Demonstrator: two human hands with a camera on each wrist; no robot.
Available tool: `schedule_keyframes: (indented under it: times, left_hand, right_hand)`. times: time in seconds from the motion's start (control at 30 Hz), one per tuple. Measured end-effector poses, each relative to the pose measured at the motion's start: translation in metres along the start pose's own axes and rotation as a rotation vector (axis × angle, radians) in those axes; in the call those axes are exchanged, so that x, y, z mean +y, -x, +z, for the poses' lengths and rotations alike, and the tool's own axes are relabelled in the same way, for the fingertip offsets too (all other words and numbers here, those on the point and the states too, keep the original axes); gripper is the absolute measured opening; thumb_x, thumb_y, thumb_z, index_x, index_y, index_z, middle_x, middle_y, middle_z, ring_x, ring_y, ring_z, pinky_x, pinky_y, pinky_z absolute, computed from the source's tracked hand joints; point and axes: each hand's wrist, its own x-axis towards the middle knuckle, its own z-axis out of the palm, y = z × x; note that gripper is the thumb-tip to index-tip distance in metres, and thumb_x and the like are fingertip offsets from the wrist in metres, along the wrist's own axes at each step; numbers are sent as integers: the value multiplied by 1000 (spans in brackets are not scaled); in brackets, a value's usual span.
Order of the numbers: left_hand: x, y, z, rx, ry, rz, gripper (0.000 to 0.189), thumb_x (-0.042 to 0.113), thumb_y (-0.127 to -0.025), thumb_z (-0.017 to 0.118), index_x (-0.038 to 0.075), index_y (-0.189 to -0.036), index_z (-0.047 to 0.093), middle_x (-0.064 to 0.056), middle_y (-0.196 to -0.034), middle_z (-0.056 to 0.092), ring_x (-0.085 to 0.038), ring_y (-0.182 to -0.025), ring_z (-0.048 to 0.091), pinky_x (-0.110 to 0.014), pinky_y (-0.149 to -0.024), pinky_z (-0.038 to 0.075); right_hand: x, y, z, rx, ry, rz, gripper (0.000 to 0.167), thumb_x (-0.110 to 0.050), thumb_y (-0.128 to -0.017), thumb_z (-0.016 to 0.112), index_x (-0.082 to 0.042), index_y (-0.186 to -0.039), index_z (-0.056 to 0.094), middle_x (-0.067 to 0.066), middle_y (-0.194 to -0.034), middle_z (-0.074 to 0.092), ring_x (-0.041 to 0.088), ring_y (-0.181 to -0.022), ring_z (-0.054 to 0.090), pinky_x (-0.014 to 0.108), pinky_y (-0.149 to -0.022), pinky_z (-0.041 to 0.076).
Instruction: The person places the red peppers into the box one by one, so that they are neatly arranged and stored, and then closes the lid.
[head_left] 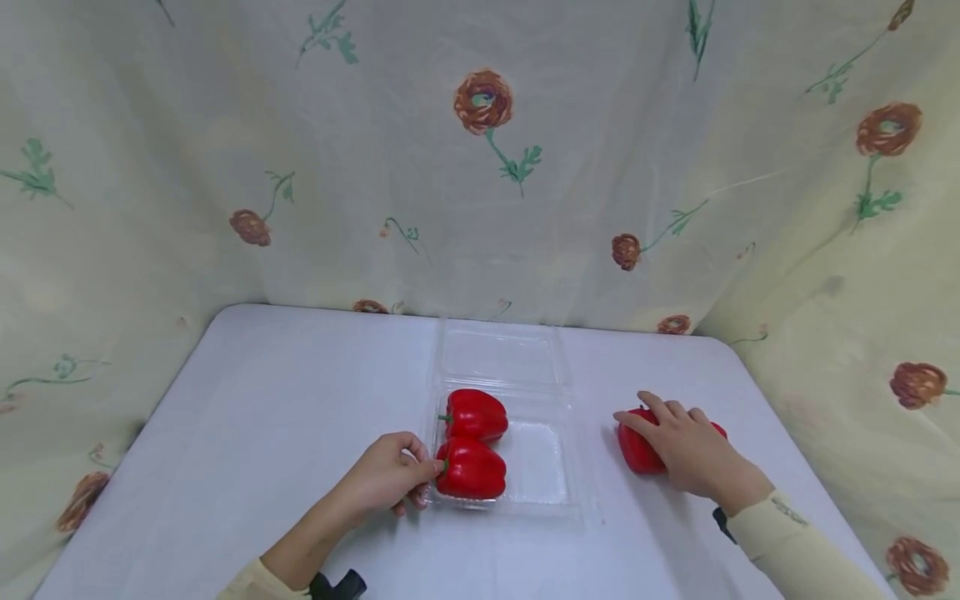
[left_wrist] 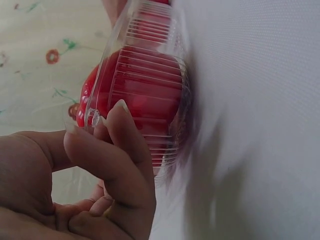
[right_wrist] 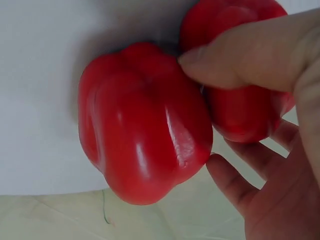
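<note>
Two red bell peppers [head_left: 471,468] lie one behind the other in the left part of a clear plastic clamshell container [head_left: 546,458], its lid folded open toward the back. At its near left corner, my left hand [head_left: 393,473] pinches the container's rim; the left wrist view shows the fingertips at the ribbed wall [left_wrist: 150,90]. To the right, my right hand [head_left: 693,450] reaches over two more red peppers. In the right wrist view, thumb and fingers curl round one bell pepper [right_wrist: 240,112], while the other pepper [right_wrist: 142,130] sits beside it on the table.
The container's lid [head_left: 502,354] lies near the table's back edge. A white cloth covers the table [head_left: 300,375]. Flower-printed curtains [head_left: 375,150] surround the back and sides.
</note>
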Motion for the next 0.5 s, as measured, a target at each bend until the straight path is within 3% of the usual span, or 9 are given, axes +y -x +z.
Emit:
schedule_keyframes:
  times: [0.3,0.5]
  left_hand:
    - [-1,0,1,-2,3,4,30,29,-91,73,6,-95,55,-7,-65,65,-20,-57,64,-24,-44,48]
    - [-1,1,2,1,9,5,30,29,-91,73,5,-95,55,-8,-66,65,-20,-57,64,-24,-44,48]
  right_hand:
    - [3,0,1,54,29,-24,92,-17,-53,98,-22,-134,54,17,-127,53,42,-112,51,63,-85,49]
    - [-4,0,-12,84,-121,46,93,-24,-54,98,-21,-136,52,15,-125,52,41,-113,50,58,-80,54]
